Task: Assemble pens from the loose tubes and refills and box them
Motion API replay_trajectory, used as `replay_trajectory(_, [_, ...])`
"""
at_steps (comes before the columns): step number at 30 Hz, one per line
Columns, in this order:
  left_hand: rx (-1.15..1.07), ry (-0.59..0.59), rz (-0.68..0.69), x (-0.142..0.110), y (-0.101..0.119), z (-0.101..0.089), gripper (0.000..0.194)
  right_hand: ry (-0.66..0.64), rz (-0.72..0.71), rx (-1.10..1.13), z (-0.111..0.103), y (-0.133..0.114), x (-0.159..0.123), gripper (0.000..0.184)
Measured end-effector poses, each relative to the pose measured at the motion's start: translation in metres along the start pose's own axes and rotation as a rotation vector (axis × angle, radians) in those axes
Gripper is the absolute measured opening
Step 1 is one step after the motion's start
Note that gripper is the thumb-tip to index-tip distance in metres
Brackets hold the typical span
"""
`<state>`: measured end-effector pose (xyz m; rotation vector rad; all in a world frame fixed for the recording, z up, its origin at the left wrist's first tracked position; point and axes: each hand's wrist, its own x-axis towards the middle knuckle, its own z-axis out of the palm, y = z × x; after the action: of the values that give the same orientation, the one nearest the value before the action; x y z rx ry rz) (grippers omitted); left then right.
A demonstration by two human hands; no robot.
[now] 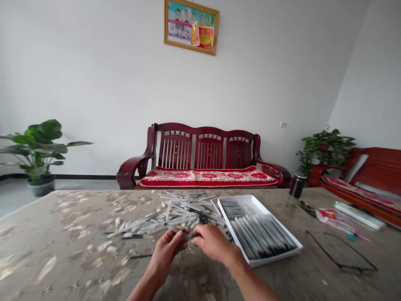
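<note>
My left hand (167, 248) is closed round a slim pen (185, 235) with a translucent barrel, held low over the table. At the pen's right end the fingers of my right hand (213, 241) are pinched together; the fingertips are partly hidden, so any small part between them does not show. Just beyond both hands lies a loose heap of white and clear pen parts (156, 221). Among them sits a cluster of small black pieces (203, 218). To the right, a shallow white box (272, 260) holds rows of pens (261, 234) with black ends.
The table (62, 259) has a patterned cover. On its right side are eyeglasses (341, 263), a plastic packet (333, 219), a white narrow box (360, 215) and a black cup (298, 186). Behind stands a red wooden bench (206, 150), with a potted plant (40, 184) at left.
</note>
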<state>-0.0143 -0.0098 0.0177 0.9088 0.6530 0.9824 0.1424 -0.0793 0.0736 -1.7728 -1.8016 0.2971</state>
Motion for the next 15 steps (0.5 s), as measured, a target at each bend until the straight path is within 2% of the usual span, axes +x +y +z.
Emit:
replay_trajectory(4, [0.070,-0.010,-0.005,-0.004,0.001,0.003,0.045,-0.048,0.016,-0.074,-0.013,0.007,-0.005,0.018])
replay_trajectory(6, [0.070,-0.002,0.016,-0.005,-0.001,0.006,0.046,-0.016,0.018,-0.150,-0.017,0.013,-0.010,0.018])
replay_trajectory(10, [0.093,-0.065,0.039,-0.005,-0.005,0.010,0.049,0.079,0.023,-0.298,-0.025,0.025,-0.025,0.020])
replay_trajectory(12, [0.112,-0.063,0.035,-0.005,-0.005,0.010,0.053,0.120,0.034,-0.335,-0.036,0.035,-0.034,0.023])
replay_trajectory(15, [0.139,-0.009,0.043,-0.004,-0.002,0.007,0.056,0.163,0.063,-0.380,-0.065,0.059,-0.047,0.028])
